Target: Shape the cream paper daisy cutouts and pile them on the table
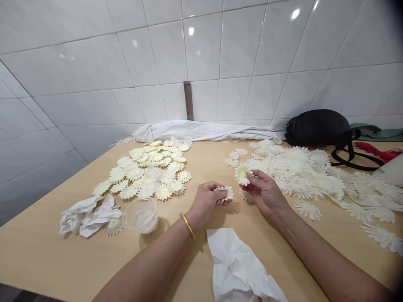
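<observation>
Head cam: L hand (204,202) curled, pinching paper daisy (225,193) at fingertips; R hand (265,193) pinching another daisy (242,174)

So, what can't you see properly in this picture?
In the head view:
- Flower in the left hand: fingers hide part of it.
- Flower in the right hand: fingertips cover part of it.
- Cup: cloudy plastic hides what is inside.
- Red thing: cut off by the right edge, so unclear.
- Tissue: cut off by the bottom edge.
- Lower flowers in the right heap: covered by the top ones.
</observation>
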`<move>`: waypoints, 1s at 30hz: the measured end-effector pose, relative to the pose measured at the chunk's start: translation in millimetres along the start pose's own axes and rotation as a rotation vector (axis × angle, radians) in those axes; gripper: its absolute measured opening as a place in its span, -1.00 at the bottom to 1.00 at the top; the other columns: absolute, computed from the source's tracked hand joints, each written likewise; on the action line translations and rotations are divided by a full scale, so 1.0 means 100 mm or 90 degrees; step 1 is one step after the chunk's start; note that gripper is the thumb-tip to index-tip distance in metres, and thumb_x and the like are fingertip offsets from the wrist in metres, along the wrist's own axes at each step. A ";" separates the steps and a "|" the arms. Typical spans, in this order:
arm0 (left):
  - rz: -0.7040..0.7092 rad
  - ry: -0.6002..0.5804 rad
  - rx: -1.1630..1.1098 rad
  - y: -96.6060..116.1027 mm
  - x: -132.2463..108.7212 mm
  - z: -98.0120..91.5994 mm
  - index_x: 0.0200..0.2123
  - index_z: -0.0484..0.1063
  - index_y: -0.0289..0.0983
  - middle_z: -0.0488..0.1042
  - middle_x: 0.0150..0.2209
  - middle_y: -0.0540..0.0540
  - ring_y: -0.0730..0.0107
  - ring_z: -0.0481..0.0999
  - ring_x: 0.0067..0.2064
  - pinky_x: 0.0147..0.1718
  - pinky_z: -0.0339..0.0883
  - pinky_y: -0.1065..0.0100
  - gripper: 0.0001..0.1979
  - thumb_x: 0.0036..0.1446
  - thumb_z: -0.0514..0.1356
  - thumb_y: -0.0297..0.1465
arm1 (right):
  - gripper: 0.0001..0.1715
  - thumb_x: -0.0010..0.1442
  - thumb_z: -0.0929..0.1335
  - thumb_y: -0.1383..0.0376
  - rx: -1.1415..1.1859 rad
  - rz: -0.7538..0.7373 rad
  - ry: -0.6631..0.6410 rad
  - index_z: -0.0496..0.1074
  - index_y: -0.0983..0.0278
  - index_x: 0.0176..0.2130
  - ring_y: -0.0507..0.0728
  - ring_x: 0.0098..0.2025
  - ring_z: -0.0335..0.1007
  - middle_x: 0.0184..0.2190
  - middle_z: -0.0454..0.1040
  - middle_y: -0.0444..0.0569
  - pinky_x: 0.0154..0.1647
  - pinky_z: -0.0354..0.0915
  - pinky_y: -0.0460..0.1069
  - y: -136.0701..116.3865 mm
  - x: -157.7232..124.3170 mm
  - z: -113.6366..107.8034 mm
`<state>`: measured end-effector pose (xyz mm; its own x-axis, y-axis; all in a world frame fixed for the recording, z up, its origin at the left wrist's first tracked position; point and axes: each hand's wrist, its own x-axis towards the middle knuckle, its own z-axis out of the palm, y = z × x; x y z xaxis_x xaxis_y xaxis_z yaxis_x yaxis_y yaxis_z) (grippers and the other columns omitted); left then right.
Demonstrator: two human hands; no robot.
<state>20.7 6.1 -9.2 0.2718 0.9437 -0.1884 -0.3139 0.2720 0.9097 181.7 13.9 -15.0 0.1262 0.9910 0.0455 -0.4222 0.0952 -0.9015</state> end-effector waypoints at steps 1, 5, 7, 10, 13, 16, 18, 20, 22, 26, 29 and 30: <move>0.002 0.003 0.015 0.00 0.00 0.00 -0.57 0.32 -0.35 0.37 -0.64 -0.01 0.50 0.38 -0.61 -0.55 0.27 0.42 -0.75 -0.36 0.34 -0.44 | -0.74 -0.23 0.48 0.25 0.006 0.000 0.000 0.36 0.21 -0.49 0.00 -0.53 0.32 -0.58 0.39 -0.21 -0.44 0.26 -0.06 0.00 0.00 0.00; 0.036 0.024 0.062 0.03 -0.02 0.01 -0.60 0.24 -0.32 0.32 -0.69 0.03 0.52 0.33 -0.66 -0.67 0.20 0.46 -0.75 -0.27 0.30 -0.39 | -0.74 -0.22 0.48 0.25 0.006 0.004 -0.004 0.37 0.20 -0.49 0.00 -0.52 0.33 -0.56 0.40 -0.22 -0.44 0.26 -0.06 0.00 -0.01 0.01; 0.055 0.031 0.081 0.04 -0.03 0.02 -0.61 0.22 -0.30 0.28 -0.73 0.05 0.54 0.29 -0.69 -0.70 0.17 0.47 -0.72 -0.21 0.28 -0.31 | -0.75 -0.22 0.48 0.25 -0.002 0.007 -0.007 0.36 0.20 -0.49 0.00 -0.52 0.33 -0.56 0.40 -0.22 -0.43 0.27 -0.06 0.00 -0.01 0.01; 0.078 0.044 0.123 0.02 -0.03 0.02 -0.63 0.20 -0.29 0.25 -0.76 0.06 0.56 0.24 -0.74 -0.74 0.11 0.49 -0.67 -0.15 0.24 -0.19 | -0.75 -0.21 0.48 0.24 -0.009 0.011 -0.011 0.37 0.20 -0.49 0.00 -0.52 0.32 -0.55 0.40 -0.21 -0.43 0.27 -0.05 0.01 -0.01 0.01; 0.104 0.047 0.175 -0.01 -0.02 0.00 -0.68 0.17 -0.28 0.20 -0.78 0.07 0.60 0.17 -0.77 -0.78 0.01 0.51 -0.60 -0.11 0.19 -0.11 | -0.76 -0.20 0.47 0.22 -0.015 0.016 -0.024 0.37 0.21 -0.50 0.00 -0.52 0.30 -0.54 0.39 -0.20 -0.44 0.26 -0.06 0.00 -0.02 0.02; 0.141 0.042 0.229 -0.04 0.00 -0.01 -0.72 0.14 -0.28 0.14 -0.81 0.09 0.62 0.13 -0.77 -0.76 -0.03 0.51 -0.55 -0.08 0.15 -0.07 | -0.79 -0.15 0.46 0.21 -0.034 0.053 -0.101 0.38 0.23 -0.51 -0.01 -0.53 0.26 -0.55 0.37 -0.18 -0.47 0.23 -0.08 -0.01 -0.07 0.05; 0.165 0.040 0.247 -0.05 0.00 -0.01 -0.73 0.16 -0.29 0.14 -0.80 0.09 0.63 0.11 -0.75 -0.74 -0.04 0.50 -0.53 -0.09 0.13 -0.04 | -0.80 -0.12 0.45 0.21 -0.041 0.099 -0.181 0.39 0.25 -0.50 -0.02 -0.52 0.25 -0.55 0.37 -0.16 -0.47 0.21 -0.09 -0.01 -0.13 0.09; 0.171 0.033 0.252 -0.05 -0.01 0.01 -0.73 0.17 -0.29 0.16 -0.79 0.07 0.62 0.11 -0.73 -0.72 -0.04 0.49 -0.51 -0.08 0.10 -0.01 | -0.80 -0.12 0.45 0.22 -0.047 0.144 -0.245 0.39 0.27 -0.51 -0.02 -0.50 0.26 -0.54 0.38 -0.15 -0.44 0.21 -0.09 0.00 -0.17 0.14; 0.164 0.022 0.252 -0.05 -0.01 0.02 -0.73 0.17 -0.29 0.18 -0.77 0.05 0.60 0.13 -0.73 -0.72 -0.02 0.48 -0.48 -0.05 0.04 0.03 | -0.78 -0.14 0.46 0.23 -0.064 0.151 -0.250 0.39 0.29 -0.51 -0.02 -0.48 0.27 -0.53 0.39 -0.15 -0.41 0.21 -0.09 0.00 -0.19 0.16; 0.145 0.069 0.254 -0.05 0.01 0.01 -0.72 0.17 -0.28 0.15 -0.77 0.04 0.54 0.15 -0.71 -0.69 0.01 0.45 -0.45 0.00 -0.07 0.07 | -0.75 -0.22 0.49 0.22 -0.102 0.054 -0.108 0.40 0.28 -0.53 -0.05 -0.54 0.21 -0.59 0.35 -0.19 -0.47 0.17 -0.11 -0.04 -0.10 0.10; 0.201 0.107 0.299 -0.06 0.04 -0.03 -0.63 0.29 -0.28 0.28 -0.67 -0.03 0.44 0.30 -0.57 -0.53 0.16 0.42 -0.48 0.03 -0.07 0.03 | -0.73 -0.26 0.49 0.19 -0.159 -0.002 -0.022 0.41 0.28 -0.56 -0.02 -0.49 0.24 -0.55 0.36 -0.17 -0.43 0.18 -0.09 -0.08 -0.01 0.01; 0.233 0.110 0.318 -0.07 0.05 -0.03 -0.58 0.34 -0.27 0.34 -0.59 -0.07 0.39 0.35 -0.47 -0.42 0.21 0.39 -0.50 0.05 -0.06 0.01 | -0.73 -0.25 0.49 0.19 -0.185 -0.022 -0.008 0.40 0.28 -0.57 0.01 -0.40 0.28 -0.46 0.40 -0.12 -0.36 0.19 -0.08 -0.09 0.01 -0.02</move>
<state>21.0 9.7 -17.5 0.0641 0.9869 0.1482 0.1146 -0.1548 0.9813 186.9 13.6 -7.8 0.1243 0.9889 0.0820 -0.1433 0.0997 -0.9847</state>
